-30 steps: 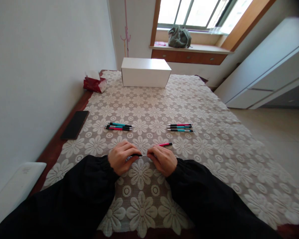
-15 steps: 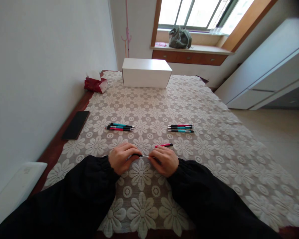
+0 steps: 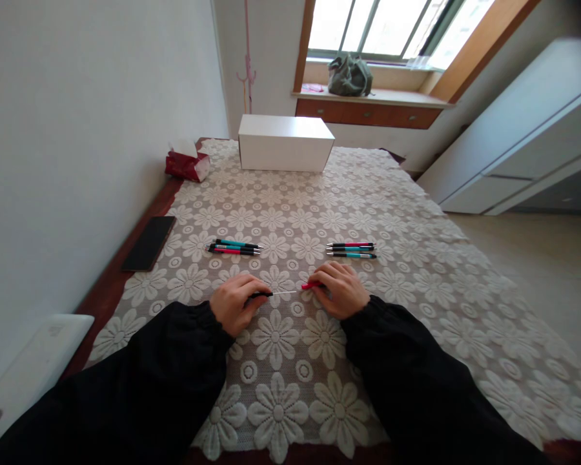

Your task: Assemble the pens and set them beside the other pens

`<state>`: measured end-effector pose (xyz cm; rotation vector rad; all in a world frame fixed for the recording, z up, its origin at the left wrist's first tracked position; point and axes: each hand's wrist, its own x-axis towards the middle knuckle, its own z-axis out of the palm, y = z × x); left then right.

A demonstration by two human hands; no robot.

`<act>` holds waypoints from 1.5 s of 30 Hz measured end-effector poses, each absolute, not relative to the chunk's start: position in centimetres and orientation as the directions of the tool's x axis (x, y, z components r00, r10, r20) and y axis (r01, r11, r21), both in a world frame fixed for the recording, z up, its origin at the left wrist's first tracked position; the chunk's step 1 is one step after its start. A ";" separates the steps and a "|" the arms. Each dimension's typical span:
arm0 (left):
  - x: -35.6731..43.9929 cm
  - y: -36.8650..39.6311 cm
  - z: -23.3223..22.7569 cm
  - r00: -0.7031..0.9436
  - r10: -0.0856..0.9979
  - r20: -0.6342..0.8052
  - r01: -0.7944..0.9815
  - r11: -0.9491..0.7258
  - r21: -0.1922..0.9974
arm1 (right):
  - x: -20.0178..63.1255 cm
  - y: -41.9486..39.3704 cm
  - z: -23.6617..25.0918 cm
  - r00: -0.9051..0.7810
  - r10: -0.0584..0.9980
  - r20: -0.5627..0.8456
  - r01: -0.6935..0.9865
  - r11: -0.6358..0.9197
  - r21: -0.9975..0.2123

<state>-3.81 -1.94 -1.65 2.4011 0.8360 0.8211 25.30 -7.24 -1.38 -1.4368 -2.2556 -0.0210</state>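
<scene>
Between the thumb and fingers of my left hand (image 3: 237, 302) is a black pen front section (image 3: 262, 295), and a thin pale refill (image 3: 285, 292) sticks out of it to the right. My right hand (image 3: 339, 288) is closed on a red pen barrel (image 3: 310, 285), whose red end points left toward the refill. A small gap separates the barrel from the refill tip. Beyond my left hand lies a group of pens (image 3: 235, 247), teal and red with black parts. Farther right, past my right hand, rests a second group of similar pens (image 3: 351, 250).
A lace tablecloth (image 3: 275, 413) covers the table. On the left are a dark phone (image 3: 149, 244), a red tissue pack (image 3: 188, 166) and a white device (image 3: 33, 374) by the wall. A white box (image 3: 285, 145) stands at the far end.
My right hand has left the refill and moved right and slightly away, taking hold of the red barrel that lay on the cloth. My left hand has barely moved.
</scene>
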 end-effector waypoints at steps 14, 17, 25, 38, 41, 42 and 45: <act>-3.7 -1.7 -1.8 0.662 0.645 0.382 0.360 -0.721 0.592 | 22.8 -8.2 -1.7 -0.412 0.828 0.381 0.815 0.522 -0.253; -3.8 -1.7 -1.9 0.650 0.660 0.375 0.377 -0.710 0.595 | 23.8 -7.9 -1.6 -0.390 0.846 0.364 0.837 0.490 -0.241; -3.7 -1.9 -1.8 0.649 0.666 0.367 0.379 -0.702 0.604 | 23.8 -7.9 -1.3 -0.422 0.831 0.362 0.811 0.524 -0.259; -3.5 -2.1 -1.7 0.694 0.593 0.408 0.284 -0.746 0.602 | 20.7 -8.9 -1.1 -0.453 0.780 0.433 0.785 0.579 -0.221; -3.5 -2.1 -1.8 0.704 0.580 0.410 0.247 -0.741 0.624 | 20.1 -9.1 -1.2 -0.472 0.773 0.425 0.772 0.595 -0.224; -3.4 -2.1 -1.9 0.708 0.574 0.411 0.233 -0.740 0.631 | 20.1 -9.1 -1.3 -0.473 0.773 0.422 0.771 0.595 -0.227; -3.4 -1.9 -2.3 0.711 0.553 0.434 0.191 -0.747 0.637 | 20.0 -9.1 -1.6 -0.479 0.773 0.415 0.766 0.599 -0.232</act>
